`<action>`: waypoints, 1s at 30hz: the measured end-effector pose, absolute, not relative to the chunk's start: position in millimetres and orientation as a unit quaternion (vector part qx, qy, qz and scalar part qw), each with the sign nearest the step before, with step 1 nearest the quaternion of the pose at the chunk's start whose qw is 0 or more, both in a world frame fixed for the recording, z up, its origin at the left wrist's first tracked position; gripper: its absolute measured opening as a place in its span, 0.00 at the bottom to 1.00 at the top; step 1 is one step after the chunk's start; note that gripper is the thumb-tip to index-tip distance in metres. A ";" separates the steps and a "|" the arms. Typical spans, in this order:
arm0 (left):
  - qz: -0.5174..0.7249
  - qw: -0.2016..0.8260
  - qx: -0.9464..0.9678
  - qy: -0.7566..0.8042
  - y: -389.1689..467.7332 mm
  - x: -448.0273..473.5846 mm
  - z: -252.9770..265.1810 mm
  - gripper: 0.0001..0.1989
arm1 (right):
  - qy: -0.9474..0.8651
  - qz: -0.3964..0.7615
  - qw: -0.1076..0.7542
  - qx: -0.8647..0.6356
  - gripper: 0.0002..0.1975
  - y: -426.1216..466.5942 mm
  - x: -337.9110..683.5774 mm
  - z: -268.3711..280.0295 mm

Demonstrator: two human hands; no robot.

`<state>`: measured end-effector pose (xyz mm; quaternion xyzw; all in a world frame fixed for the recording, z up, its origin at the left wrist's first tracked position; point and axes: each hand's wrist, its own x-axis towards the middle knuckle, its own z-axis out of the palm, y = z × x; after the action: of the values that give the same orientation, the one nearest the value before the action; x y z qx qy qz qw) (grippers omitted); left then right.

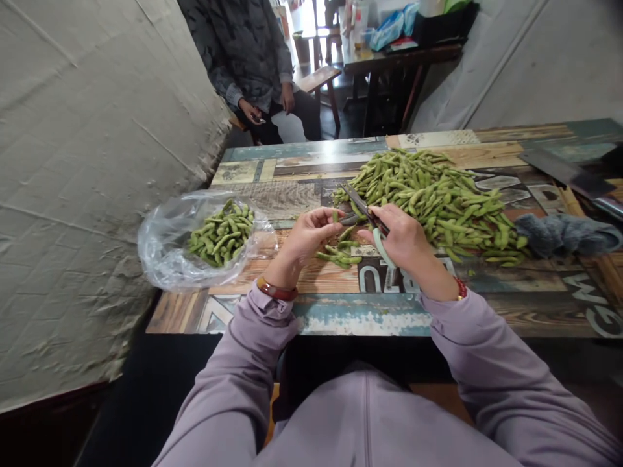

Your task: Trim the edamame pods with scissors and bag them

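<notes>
My left hand (314, 232) is closed in a pinch on a green edamame pod (335, 216), which shows at the fingertips. My right hand (400, 235) grips a pair of scissors (382, 248) with pale green handles; the dark blades are parted and point up and left, close to the left fingertips. Between and below the hands lie several loose pods (341, 256). A large heap of edamame pods (428, 194) spreads beyond the right hand. Left of my left hand, a clear plastic bag (163, 250) lies open with pods (222, 235) in it.
Everything lies on a patchwork wood-pattern table (331, 311). A grey cloth (567, 235) and a cleaver-like blade (559, 170) are at the right. A wall (73, 162) borders the left side. Across the table a person (250, 71) sits near a bench (318, 79).
</notes>
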<state>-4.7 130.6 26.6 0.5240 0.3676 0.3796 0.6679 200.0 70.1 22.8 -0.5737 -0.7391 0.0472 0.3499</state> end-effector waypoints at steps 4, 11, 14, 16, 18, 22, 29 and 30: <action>0.350 0.701 0.499 0.370 125.3 -3.3 29.7 0.19 | -0.744 0.054 0.342 -0.571 0.18 68.3 199.1 24.7; 0.364 0.689 0.515 0.359 122.2 -2.5 31.3 0.16 | -0.775 0.075 0.301 -0.551 0.23 66.0 197.0 27.6; 0.360 0.669 0.543 0.357 121.9 -2.6 29.5 0.16 | -0.783 0.079 0.297 -0.541 0.25 66.3 195.7 26.0; 0.352 0.659 0.561 0.356 121.3 -2.3 28.7 0.16 | -0.786 0.084 0.297 -0.535 0.26 66.8 195.6 24.4; 0.348 0.651 0.573 0.357 120.3 -1.5 28.1 0.16 | -0.788 0.087 0.298 -0.531 0.27 67.2 195.7 23.1; 0.356 0.634 0.581 0.365 118.6 0.2 28.3 0.15 | -0.786 0.088 0.301 -0.533 0.27 67.0 195.7 22.2; 0.363 0.617 0.589 0.374 117.8 1.4 28.9 0.15 | -0.792 0.108 0.305 -0.518 0.29 68.4 197.7 20.8; 0.365 0.616 0.589 0.373 117.7 1.6 28.8 0.15 | -0.795 0.113 0.306 -0.512 0.29 68.9 198.3 20.6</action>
<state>1.6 117.7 28.8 0.5892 0.3732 0.3653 0.6165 198.3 68.9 20.6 -0.5120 -0.7947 0.1125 0.3059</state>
